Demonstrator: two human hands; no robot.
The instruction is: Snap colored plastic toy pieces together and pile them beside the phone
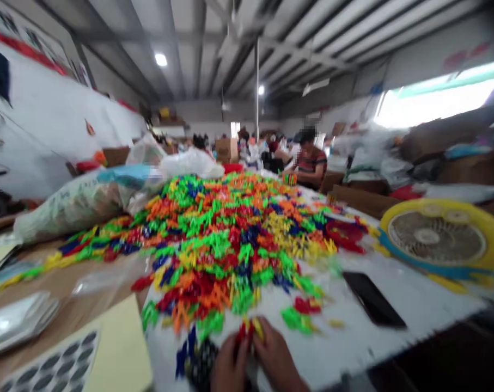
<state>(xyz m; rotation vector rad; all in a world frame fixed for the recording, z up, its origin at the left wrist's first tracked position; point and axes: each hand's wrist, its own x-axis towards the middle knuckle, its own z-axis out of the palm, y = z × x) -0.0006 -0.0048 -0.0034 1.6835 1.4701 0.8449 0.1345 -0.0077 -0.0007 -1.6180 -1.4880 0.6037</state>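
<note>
Near the bottom middle, my left hand (230, 362) and my right hand (276, 354) are close together, fingers pinched on small red and yellow plastic pieces (250, 329). Blur hides the exact shape of these pieces. Beyond the hands spreads a large pile of small plastic pieces (218, 245) in green, orange, red, blue and yellow. A few green and red pieces (298, 320) lie apart, right of my hands. Dark blue pieces (185, 354) and a dark patterned item (203, 362) sit beside my left hand.
On the right are a black phone (373, 299) and a yellow and blue fan (434, 237). At left lie a sheet with dark round stickers (59, 365), plastic bags (18, 321) and a full sack (87, 201). Another person (312, 160) sits beyond the table (332, 354).
</note>
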